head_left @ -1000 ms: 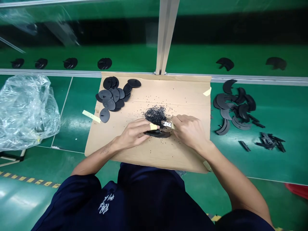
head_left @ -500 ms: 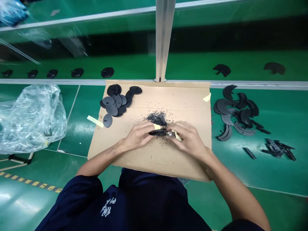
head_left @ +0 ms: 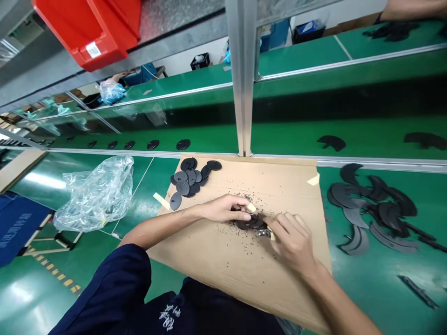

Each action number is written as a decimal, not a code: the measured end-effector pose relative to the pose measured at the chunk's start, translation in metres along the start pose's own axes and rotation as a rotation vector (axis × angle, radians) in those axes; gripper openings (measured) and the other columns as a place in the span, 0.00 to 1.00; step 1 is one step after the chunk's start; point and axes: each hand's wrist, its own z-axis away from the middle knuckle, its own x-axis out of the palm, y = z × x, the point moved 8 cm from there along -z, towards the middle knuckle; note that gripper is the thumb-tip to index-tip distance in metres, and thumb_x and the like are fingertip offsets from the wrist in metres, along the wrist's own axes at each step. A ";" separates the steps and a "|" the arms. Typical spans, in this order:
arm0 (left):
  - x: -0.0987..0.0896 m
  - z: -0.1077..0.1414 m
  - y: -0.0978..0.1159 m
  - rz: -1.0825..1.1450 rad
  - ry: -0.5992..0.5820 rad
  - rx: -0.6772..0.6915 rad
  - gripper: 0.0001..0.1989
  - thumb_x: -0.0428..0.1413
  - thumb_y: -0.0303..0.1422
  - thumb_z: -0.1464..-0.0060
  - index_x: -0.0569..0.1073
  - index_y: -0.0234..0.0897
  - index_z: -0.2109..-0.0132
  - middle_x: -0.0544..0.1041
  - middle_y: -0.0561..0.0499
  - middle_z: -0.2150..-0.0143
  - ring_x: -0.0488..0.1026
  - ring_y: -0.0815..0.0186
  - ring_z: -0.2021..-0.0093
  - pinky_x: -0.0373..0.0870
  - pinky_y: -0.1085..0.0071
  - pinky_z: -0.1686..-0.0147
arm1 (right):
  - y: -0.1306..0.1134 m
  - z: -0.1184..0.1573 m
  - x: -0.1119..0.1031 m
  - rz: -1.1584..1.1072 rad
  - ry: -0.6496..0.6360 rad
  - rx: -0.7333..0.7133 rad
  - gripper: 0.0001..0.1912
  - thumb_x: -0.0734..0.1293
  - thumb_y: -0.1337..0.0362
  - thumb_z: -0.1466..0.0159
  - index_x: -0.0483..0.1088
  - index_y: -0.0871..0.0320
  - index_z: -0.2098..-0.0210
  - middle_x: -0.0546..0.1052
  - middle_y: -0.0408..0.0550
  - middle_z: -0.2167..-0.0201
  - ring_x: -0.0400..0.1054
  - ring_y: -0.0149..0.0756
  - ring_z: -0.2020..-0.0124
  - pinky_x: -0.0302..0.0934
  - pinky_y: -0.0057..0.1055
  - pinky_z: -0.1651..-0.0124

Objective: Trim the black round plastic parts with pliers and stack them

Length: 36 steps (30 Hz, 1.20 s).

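Observation:
Over the cardboard sheet (head_left: 209, 242), my left hand (head_left: 225, 208) is closed on a black plastic part (head_left: 246, 223), thumb on top, with yellow tape on a fingertip. My right hand (head_left: 291, 235) comes in from the right side, its fingers wrapped round a small shiny metal tool (head_left: 264, 232) whose kind is mostly hidden. The tool's end lies close against the black part; I cannot tell whether they touch. Around and under both hands, tiny black bits (head_left: 247, 197) are scattered over the cardboard.
Black discs (head_left: 183, 187) are piled at the cardboard's upper left. Curved black pieces (head_left: 356, 239) lie on the green table to the right. A clear plastic bag (head_left: 101, 195) sits at left. A metal post (head_left: 241, 83) rises behind the cardboard, and a red bin (head_left: 94, 35) is above.
The camera has tilted up and shifted, bringing the red bin and shelf into view. My right hand has turned knuckles up, and the black part shows more between the hands.

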 end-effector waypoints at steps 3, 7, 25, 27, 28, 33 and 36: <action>-0.019 0.002 0.004 -0.274 0.015 0.016 0.12 0.55 0.37 0.33 0.79 0.35 0.53 0.81 0.45 0.57 0.78 0.64 0.58 0.72 0.69 0.56 | 0.002 0.006 0.003 -0.011 0.021 0.068 0.07 0.62 0.72 0.33 0.69 0.59 0.56 0.71 0.48 0.69 0.59 0.37 0.68 0.50 0.34 0.65; -0.107 0.008 -0.010 -0.772 0.335 -0.091 0.10 0.53 0.31 0.35 0.80 0.37 0.55 0.82 0.43 0.54 0.77 0.57 0.52 0.72 0.61 0.48 | 0.004 0.010 0.012 -0.031 -0.011 0.174 0.10 0.64 0.63 0.30 0.68 0.61 0.52 0.74 0.52 0.64 0.63 0.40 0.63 0.53 0.35 0.60; -0.116 -0.047 -0.012 -0.953 0.473 0.118 0.16 0.51 0.40 0.33 0.78 0.37 0.62 0.81 0.46 0.65 0.75 0.63 0.65 0.71 0.69 0.60 | 0.004 0.020 0.026 -0.048 -0.265 0.286 0.15 0.67 0.63 0.34 0.66 0.61 0.50 0.73 0.53 0.56 0.61 0.43 0.57 0.53 0.38 0.56; -0.068 -0.085 0.011 -0.973 0.299 0.337 0.18 0.48 0.41 0.31 0.78 0.37 0.60 0.80 0.46 0.65 0.73 0.63 0.65 0.70 0.68 0.60 | -0.001 0.021 0.034 -0.040 -0.370 0.223 0.15 0.66 0.61 0.33 0.66 0.62 0.49 0.73 0.55 0.54 0.61 0.44 0.55 0.54 0.38 0.55; -0.050 -0.110 0.018 -0.963 0.233 0.374 0.18 0.47 0.41 0.29 0.78 0.37 0.58 0.80 0.46 0.63 0.73 0.62 0.63 0.70 0.66 0.58 | -0.004 0.023 0.038 -0.029 -0.426 0.180 0.15 0.66 0.60 0.32 0.66 0.61 0.50 0.72 0.55 0.53 0.61 0.44 0.55 0.55 0.38 0.55; -0.019 -0.252 0.024 -0.832 0.148 0.104 0.17 0.48 0.34 0.31 0.76 0.38 0.42 0.71 0.41 0.35 0.68 0.53 0.36 0.65 0.56 0.37 | -0.014 0.027 0.049 -0.002 -0.545 -0.020 0.14 0.69 0.56 0.32 0.68 0.56 0.51 0.72 0.50 0.54 0.61 0.42 0.53 0.57 0.37 0.50; -0.018 -0.297 0.025 -0.790 0.217 0.017 0.15 0.54 0.29 0.37 0.77 0.35 0.45 0.74 0.38 0.39 0.72 0.50 0.40 0.69 0.54 0.40 | -0.007 0.026 0.044 0.009 -0.485 0.008 0.14 0.67 0.57 0.31 0.69 0.52 0.46 0.72 0.49 0.52 0.60 0.42 0.50 0.53 0.43 0.39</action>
